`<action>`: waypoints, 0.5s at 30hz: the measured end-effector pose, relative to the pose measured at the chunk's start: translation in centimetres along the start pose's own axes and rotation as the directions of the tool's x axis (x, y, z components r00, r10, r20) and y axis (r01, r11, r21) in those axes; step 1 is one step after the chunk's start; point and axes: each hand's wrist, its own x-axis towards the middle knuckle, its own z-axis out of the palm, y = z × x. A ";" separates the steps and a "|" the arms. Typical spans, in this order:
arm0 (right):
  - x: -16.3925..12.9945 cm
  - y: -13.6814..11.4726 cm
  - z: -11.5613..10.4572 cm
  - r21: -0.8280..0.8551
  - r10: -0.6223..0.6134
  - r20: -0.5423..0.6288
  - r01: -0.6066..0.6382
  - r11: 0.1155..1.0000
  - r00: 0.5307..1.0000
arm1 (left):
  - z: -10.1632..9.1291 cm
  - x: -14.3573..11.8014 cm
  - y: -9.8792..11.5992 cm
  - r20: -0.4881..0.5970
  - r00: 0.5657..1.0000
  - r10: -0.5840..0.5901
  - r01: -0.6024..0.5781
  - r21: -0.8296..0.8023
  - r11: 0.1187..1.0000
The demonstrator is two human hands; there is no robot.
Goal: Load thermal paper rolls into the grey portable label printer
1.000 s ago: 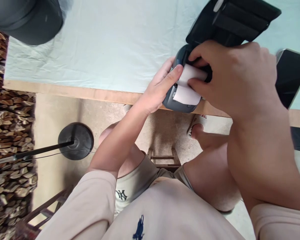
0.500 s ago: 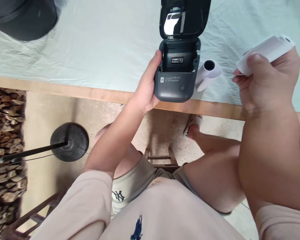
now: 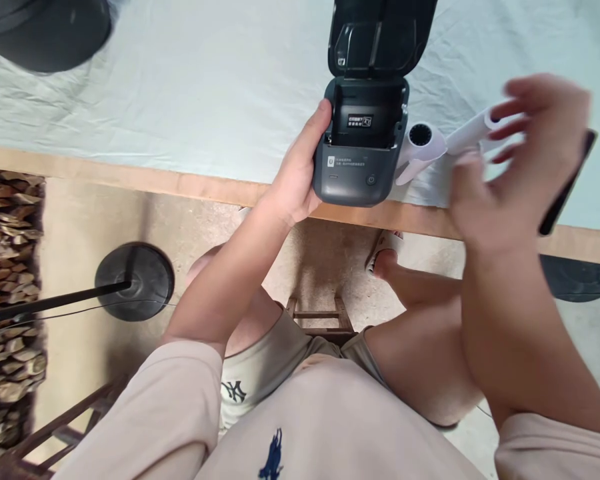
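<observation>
My left hand grips the left side of a dark label printer, its thumb along the edge. The printer's lid stands raised, and a small printed label shows inside the bare paper bay. Right of the printer, a white paper roll with a dark round core lies on the cloth. Another white paper roll is beside it, partly hidden by my right hand. That hand is over the table with its fingers apart and holds nothing; it is slightly blurred.
A pale green cloth covers the wood-edged table. A dark rounded object is at upper left. A thin black object shows behind my right hand. Below are a round stand base and stacked firewood.
My right hand has let go of the white paper roll, which now lies on the cloth, and has moved left with its fingers opened. My left hand still holds the printer.
</observation>
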 end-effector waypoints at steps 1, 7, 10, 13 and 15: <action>-0.1 -0.3 0.9 0.009 0.000 0.030 0.000 1.000 1.000 | 0.0 0.0 0.0 -0.003 1.000 -0.002 0.002 -0.010 1.000; 0.3 -0.5 5.7 -0.008 0.230 0.110 -0.230 0.973 0.967 | -0.4 0.2 -0.3 0.018 1.000 0.021 -0.020 -0.044 0.999; 0.8 0.1 6.3 0.118 0.224 0.039 -0.228 0.967 0.974 | -0.3 0.1 -0.2 0.007 1.000 0.000 0.001 -0.060 0.998; 1.7 1.0 6.3 0.391 0.223 -0.144 -0.152 0.908 0.964 | 0.1 -0.2 0.1 -0.018 1.000 -0.013 0.012 -0.080 0.997; 2.6 1.1 5.8 0.516 0.229 -0.245 -0.073 0.854 0.942 | 0.3 -0.4 0.2 0.014 1.000 0.008 -0.006 -0.089 0.996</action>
